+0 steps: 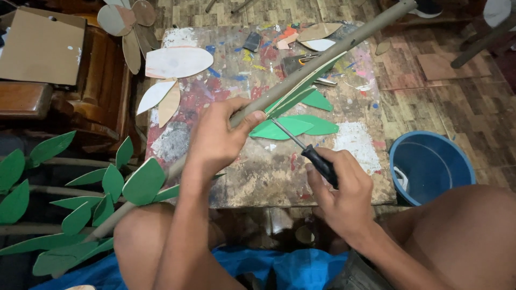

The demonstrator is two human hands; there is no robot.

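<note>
Right hand (338,188) – fingers wrapped on black-handled screwdriver (309,153), tip at green leaf (282,128) near the worktop (258,177) centre. Left hand (217,137) – fingers closed round grey stick (322,56), slanting from near-left edge to far-right corner. Blue bucket (430,164) off the right edge.
</note>
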